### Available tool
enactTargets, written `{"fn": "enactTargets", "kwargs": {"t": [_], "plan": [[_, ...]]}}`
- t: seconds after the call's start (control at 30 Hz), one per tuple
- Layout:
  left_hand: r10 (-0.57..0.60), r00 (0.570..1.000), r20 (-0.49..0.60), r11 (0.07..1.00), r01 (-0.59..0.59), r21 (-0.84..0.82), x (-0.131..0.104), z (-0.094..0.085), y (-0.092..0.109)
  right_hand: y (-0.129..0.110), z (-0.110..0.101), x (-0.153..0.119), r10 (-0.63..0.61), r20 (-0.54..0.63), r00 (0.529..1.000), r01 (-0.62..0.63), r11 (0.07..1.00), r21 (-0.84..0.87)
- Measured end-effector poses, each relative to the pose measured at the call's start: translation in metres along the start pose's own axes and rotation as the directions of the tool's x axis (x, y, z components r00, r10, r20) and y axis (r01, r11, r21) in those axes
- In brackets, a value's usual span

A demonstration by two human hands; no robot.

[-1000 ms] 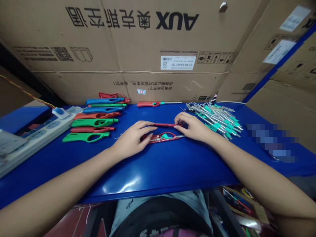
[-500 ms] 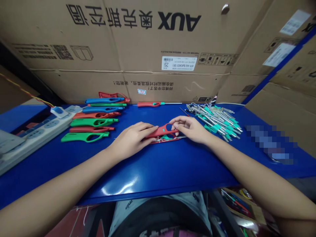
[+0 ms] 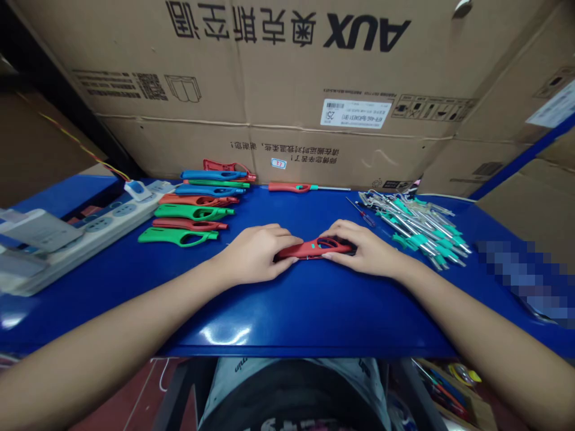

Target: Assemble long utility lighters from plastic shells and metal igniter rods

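A red lighter casing (image 3: pixel 311 247) lies level at the middle of the blue table, its two halves one over the other. My left hand (image 3: pixel 260 254) pinches its left end between thumb and fingers. Around its right end, by the oval trigger opening, my right hand (image 3: pixel 359 248) is closed. A thin edge of the lower half shows beneath the upper one; the parts between them are mostly hidden. Behind the hands lies a red lighter (image 3: pixel 290 188) with a long metal tube. A small screwdriver (image 3: pixel 367 219) rests behind my right hand.
Green, red and blue casings (image 3: pixel 193 211) are stacked in a row at the left, beside a white power strip (image 3: pixel 121 211). Metal tubes with green parts (image 3: pixel 417 227) form a pile at the right. A large cardboard sheet (image 3: pixel 278 90) stands along the back.
The upper red half has come down onto the lower one, hiding the inner parts. My right hand now wraps the right end. The camera view has shifted left.
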State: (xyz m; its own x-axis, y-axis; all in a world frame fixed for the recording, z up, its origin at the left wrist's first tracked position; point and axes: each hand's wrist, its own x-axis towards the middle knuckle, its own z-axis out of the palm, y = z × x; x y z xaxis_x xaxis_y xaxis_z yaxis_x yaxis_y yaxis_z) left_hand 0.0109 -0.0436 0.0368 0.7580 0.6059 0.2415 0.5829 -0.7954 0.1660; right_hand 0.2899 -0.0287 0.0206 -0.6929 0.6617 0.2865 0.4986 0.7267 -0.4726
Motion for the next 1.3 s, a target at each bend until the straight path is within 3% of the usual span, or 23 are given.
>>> {"fn": "enactTargets", "kwargs": {"t": [0.4, 0.77, 1.0, 1.17, 1.3], "plan": [[-0.006, 0.999, 0.044, 0.999, 0.004, 0.042, 0.001, 0.001, -0.001, 0.0, 0.001, 0.001, 0.016, 0.032, 0.999, -0.016, 1.0, 0.001], [-0.055, 0.998, 0.019, 0.998, 0.055, -0.03, 0.001, 0.002, 0.0, 0.002, 0.004, 0.001, -0.017, -0.034, 0.999, 0.018, 0.999, 0.035], [-0.076, 0.996, 0.047, 0.996, 0.078, -0.04, 0.001, 0.002, 0.0, 0.003, 0.005, 0.0, 0.014, -0.004, 1.0, -0.014, 0.999, -0.029], [-0.13, 0.99, 0.045, 0.989, 0.133, -0.06, 0.002, 0.005, 0.001, 0.005, 0.009, 0.002, 0.028, -0.023, 0.999, -0.028, 0.999, 0.021], [-0.107, 0.993, 0.058, 0.993, 0.104, 0.058, 0.002, 0.005, 0.009, 0.002, 0.007, 0.002, 0.024, -0.018, 1.0, -0.024, 1.0, -0.014]]}}
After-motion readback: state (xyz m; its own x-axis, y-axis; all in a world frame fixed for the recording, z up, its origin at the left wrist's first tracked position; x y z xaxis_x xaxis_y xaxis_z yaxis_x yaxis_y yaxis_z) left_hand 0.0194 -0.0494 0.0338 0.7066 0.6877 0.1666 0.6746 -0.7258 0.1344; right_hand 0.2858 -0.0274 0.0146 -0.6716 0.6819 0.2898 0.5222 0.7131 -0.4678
